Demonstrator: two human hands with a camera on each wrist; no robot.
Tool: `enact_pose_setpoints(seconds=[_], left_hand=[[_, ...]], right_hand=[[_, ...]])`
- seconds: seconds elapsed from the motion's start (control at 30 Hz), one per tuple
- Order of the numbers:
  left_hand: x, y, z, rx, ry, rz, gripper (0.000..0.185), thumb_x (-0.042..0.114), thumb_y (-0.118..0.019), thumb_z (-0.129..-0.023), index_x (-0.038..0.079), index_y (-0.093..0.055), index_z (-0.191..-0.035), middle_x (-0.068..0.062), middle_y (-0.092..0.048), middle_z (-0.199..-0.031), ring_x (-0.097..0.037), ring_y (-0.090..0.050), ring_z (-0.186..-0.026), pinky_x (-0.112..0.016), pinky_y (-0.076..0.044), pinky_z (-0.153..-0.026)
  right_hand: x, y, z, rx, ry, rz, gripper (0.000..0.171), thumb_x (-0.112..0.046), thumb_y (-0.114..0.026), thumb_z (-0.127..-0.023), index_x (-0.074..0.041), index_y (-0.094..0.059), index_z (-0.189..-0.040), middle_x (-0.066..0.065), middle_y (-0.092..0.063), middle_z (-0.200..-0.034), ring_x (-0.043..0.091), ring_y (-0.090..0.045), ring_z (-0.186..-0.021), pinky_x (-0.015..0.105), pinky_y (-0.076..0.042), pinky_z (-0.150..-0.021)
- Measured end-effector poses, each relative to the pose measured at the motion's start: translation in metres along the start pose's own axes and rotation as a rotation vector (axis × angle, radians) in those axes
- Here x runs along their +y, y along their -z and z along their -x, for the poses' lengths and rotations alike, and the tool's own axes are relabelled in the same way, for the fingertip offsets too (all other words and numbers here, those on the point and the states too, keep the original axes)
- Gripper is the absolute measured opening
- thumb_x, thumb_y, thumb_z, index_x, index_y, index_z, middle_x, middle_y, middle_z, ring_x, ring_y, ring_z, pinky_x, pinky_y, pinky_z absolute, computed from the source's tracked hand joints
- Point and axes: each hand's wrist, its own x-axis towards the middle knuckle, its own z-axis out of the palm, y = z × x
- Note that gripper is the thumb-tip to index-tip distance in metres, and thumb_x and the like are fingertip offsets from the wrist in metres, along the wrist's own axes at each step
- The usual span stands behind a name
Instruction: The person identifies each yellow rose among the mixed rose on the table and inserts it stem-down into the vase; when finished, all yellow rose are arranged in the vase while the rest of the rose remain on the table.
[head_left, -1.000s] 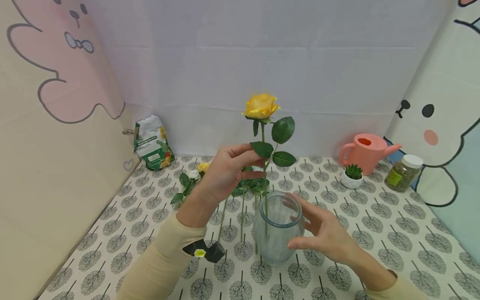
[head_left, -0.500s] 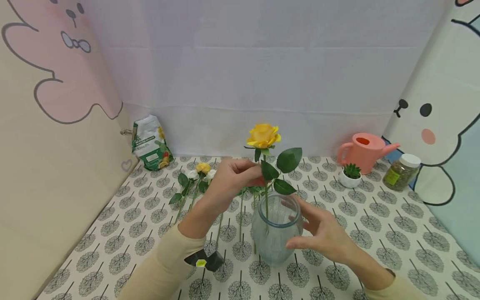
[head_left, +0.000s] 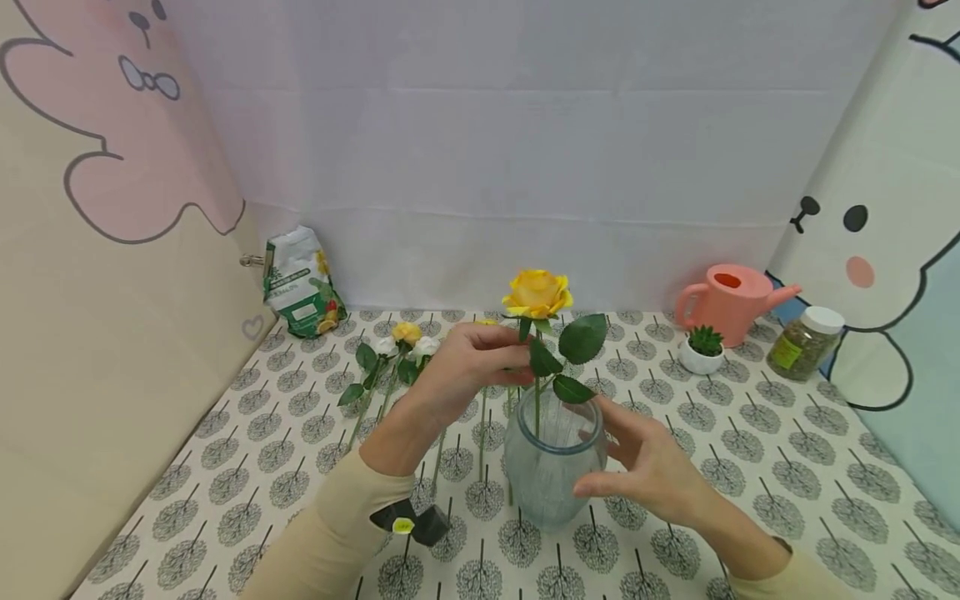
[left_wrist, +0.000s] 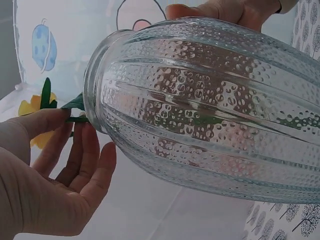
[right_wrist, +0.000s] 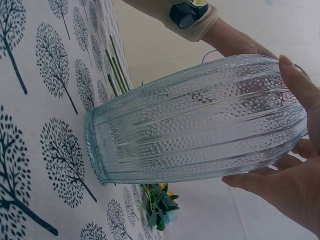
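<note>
A yellow rose (head_left: 537,293) with green leaves stands upright over a clear ribbed glass vase (head_left: 553,479), its stem passing down through the mouth. My left hand (head_left: 468,367) pinches that stem just under the leaves, close above the rim; in the left wrist view the left hand (left_wrist: 65,165) is beside the vase mouth. My right hand (head_left: 648,467) holds the vase's right side, thumb in front and fingers behind. In the right wrist view the vase (right_wrist: 195,125) stands on the patterned cloth. The stem's lower end is hard to make out through the glass.
More roses, white (head_left: 386,347) and yellow (head_left: 407,333), lie behind the left arm. A green-white bag (head_left: 303,283) leans at back left. At back right are a pink watering can (head_left: 729,304), a small potted succulent (head_left: 702,350) and a white-lidded jar (head_left: 805,346).
My left hand has lowered the yellow rose, so its stem sits deeper in the vase and the bloom is nearer the rim. The right hand stays at the vase.
</note>
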Motion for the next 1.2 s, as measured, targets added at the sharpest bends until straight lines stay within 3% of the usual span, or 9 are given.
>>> enact_pose_setpoints(seconds=[0.13,0.3,0.47,0.6,0.77,0.97,1.2], left_hand=[[-0.001,-0.002,-0.001,-0.045,-0.009,-0.008,0.033,0.003,-0.065,-0.092,-0.013,-0.064,-0.122,-0.010,-0.070,-0.113,-0.019,-0.066,-0.087,-0.045,-0.057,-0.090],[-0.004,-0.002,-0.002,-0.039,0.001,-0.047,0.028,0.005,-0.063,-0.097,-0.011,-0.067,-0.120,-0.008,-0.071,-0.109,-0.017,-0.065,-0.086,-0.043,-0.057,-0.089],[-0.008,-0.003,-0.003,-0.049,-0.016,-0.090,0.027,0.005,-0.067,-0.095,-0.010,-0.069,-0.118,-0.004,-0.073,-0.100,-0.016,-0.066,-0.088,-0.041,-0.056,-0.090],[-0.012,-0.005,-0.005,-0.064,-0.027,-0.142,0.029,0.005,-0.069,-0.093,-0.006,-0.069,-0.120,-0.005,-0.074,-0.104,-0.017,-0.066,-0.095,-0.038,-0.055,-0.089],[-0.015,-0.006,-0.006,-0.065,-0.007,-0.166,0.030,0.007,-0.071,-0.093,-0.003,-0.070,-0.121,-0.010,-0.072,-0.116,-0.021,-0.063,-0.114,-0.039,-0.051,-0.098],[-0.016,-0.007,-0.006,-0.058,0.014,-0.168,0.030,0.007,-0.072,-0.092,-0.005,-0.070,-0.119,-0.012,-0.071,-0.117,-0.022,-0.064,-0.113,-0.038,-0.052,-0.097],[-0.017,-0.001,-0.004,-0.084,0.053,-0.148,0.031,0.003,-0.066,-0.095,-0.008,-0.065,-0.124,-0.014,-0.069,-0.121,-0.021,-0.062,-0.113,-0.037,-0.053,-0.094]], right_hand=[[0.000,0.000,-0.001,-0.001,-0.005,-0.005,0.093,0.009,-0.084,-0.073,0.004,-0.035,-0.152,0.025,-0.039,-0.153,0.020,-0.045,-0.137,0.032,-0.044,-0.106],[-0.001,-0.001,-0.003,-0.010,-0.014,-0.013,0.097,0.007,-0.084,-0.073,-0.003,-0.033,-0.155,0.017,-0.034,-0.158,0.021,-0.044,-0.139,0.039,-0.046,-0.105],[-0.001,0.000,-0.003,-0.027,-0.003,-0.005,0.099,0.008,-0.084,-0.073,-0.009,-0.032,-0.156,0.019,-0.030,-0.159,0.023,-0.042,-0.140,0.044,-0.045,-0.105],[-0.001,0.000,-0.003,-0.026,-0.011,0.000,0.099,0.007,-0.083,-0.074,-0.009,-0.032,-0.157,0.016,-0.031,-0.160,0.019,-0.040,-0.141,0.038,-0.044,-0.106],[-0.002,0.000,-0.003,-0.017,-0.033,0.007,0.098,0.005,-0.084,-0.075,-0.007,-0.031,-0.157,0.017,-0.033,-0.158,0.018,-0.041,-0.140,0.035,-0.044,-0.106],[-0.003,-0.001,-0.001,-0.007,-0.053,-0.002,0.096,0.005,-0.084,-0.075,-0.005,-0.031,-0.156,0.018,-0.032,-0.159,0.016,-0.040,-0.141,0.036,-0.044,-0.106],[-0.005,-0.001,-0.002,-0.007,-0.055,-0.003,0.099,0.005,-0.084,-0.075,-0.010,-0.030,-0.157,0.018,-0.030,-0.160,0.017,-0.040,-0.141,0.033,-0.044,-0.105]])
